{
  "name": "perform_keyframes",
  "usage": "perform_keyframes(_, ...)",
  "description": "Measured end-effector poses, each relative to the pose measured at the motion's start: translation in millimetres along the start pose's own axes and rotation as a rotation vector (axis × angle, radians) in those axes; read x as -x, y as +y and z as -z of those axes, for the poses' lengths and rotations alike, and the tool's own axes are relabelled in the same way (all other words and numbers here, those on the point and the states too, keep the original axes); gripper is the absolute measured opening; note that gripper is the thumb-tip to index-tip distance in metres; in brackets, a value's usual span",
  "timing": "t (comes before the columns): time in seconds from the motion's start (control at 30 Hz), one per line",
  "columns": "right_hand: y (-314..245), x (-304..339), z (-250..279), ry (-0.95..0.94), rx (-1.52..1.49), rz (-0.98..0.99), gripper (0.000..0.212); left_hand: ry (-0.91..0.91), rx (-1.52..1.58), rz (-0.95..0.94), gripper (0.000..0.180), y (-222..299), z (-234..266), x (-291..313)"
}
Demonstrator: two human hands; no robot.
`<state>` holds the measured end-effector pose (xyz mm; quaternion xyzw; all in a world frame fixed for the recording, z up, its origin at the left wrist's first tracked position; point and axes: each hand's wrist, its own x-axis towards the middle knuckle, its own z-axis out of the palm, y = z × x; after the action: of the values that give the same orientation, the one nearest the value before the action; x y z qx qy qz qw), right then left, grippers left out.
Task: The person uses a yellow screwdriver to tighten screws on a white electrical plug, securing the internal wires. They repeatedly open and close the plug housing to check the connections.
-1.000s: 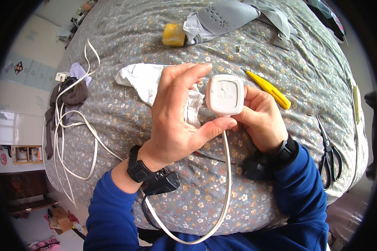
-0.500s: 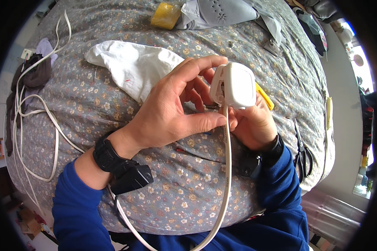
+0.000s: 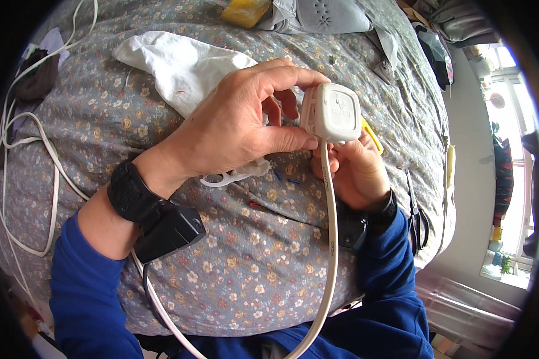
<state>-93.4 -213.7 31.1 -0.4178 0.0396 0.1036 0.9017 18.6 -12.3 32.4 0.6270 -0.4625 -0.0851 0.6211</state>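
Note:
A boxy white electrical housing (image 3: 338,113) with rounded corners is held up before me, a narrow gap showing along its left side. From its underside a white cable (image 3: 331,227) loops down toward my lap. My left hand (image 3: 233,113) grips its left side, index finger at the top and thumb at the lower edge near the cable. Below and behind the housing, my right hand (image 3: 362,176) supports it with curled fingers, partly hidden. A yellow bar-like piece (image 3: 372,136) sticks out behind the housing by my right hand; its kind is hidden.
A flowered cover (image 3: 263,269) lies under everything. White cloth (image 3: 179,66) is beyond my left hand, with a white looped piece (image 3: 221,178) below that hand. Blue wire scraps (image 3: 293,181) lie nearby. Black-handled scissors (image 3: 418,224) rest at right; loose white cable (image 3: 57,161) coils at left.
My view has shifted. The housing has tilted so its flat, embossed face shows more. My left hand still grips its side, and the white looped piece below that hand has come into sight.

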Motion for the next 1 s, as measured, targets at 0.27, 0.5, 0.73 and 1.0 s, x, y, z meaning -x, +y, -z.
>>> perform_keyframes(0.27,-1.7,-0.8,0.9,0.018,-0.009,-0.033,0.022,-0.007,0.066,0.045,0.057,-7.1,0.0,1.3)
perform_keyframes(0.5,-1.3,2.0,-2.8,0.068,0.007,-0.012,0.027,-0.025,0.123,0.085,0.061,-8.2,1.1,3.1)
perform_keyframes(0.73,-1.0,1.9,-2.6,0.064,0.1,0.019,0.031,0.064,0.086,0.019,0.059,-6.5,-7.2,2.9)
perform_keyframes(1.0,3.0,2.9,-12.3,0.129,0.103,0.115,0.03,0.123,0.321,0.406,0.033,18.7,-23.7,12.6)
